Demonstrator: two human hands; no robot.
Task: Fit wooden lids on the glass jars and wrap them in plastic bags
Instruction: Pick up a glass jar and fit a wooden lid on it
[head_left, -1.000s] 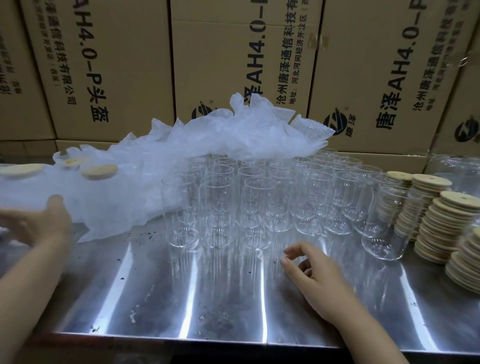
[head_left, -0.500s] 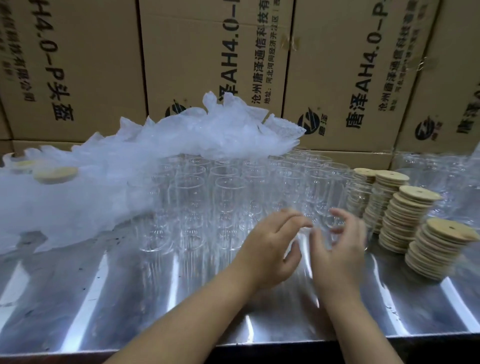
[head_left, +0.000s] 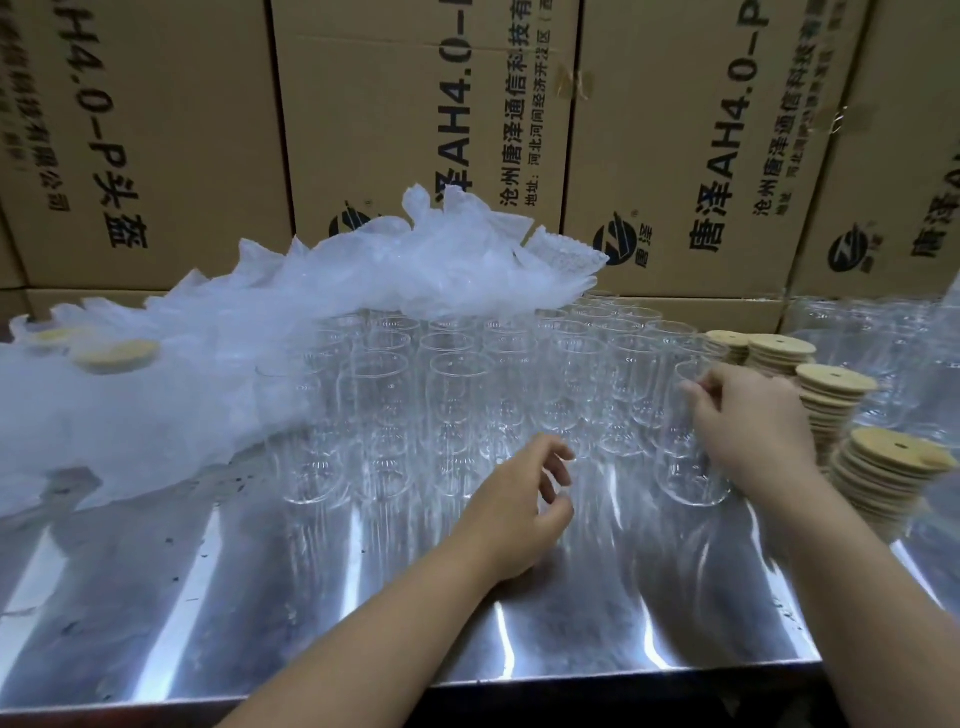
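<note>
Steel table (head_left: 208, 597) before cardboard boxes (head_left: 415, 130) — your right hand (head_left: 753, 421) wraps its fingers (head_left: 698, 389) round the front-right glass jar (head_left: 683, 462), beside the stacked wooden lids (head_left: 831, 384); your left hand (head_left: 514, 509) hangs loosely curled, released

Right grip (head_left: 750, 421) holds a glass jar (head_left: 687, 467); left grip (head_left: 519, 512) hovers.
</note>
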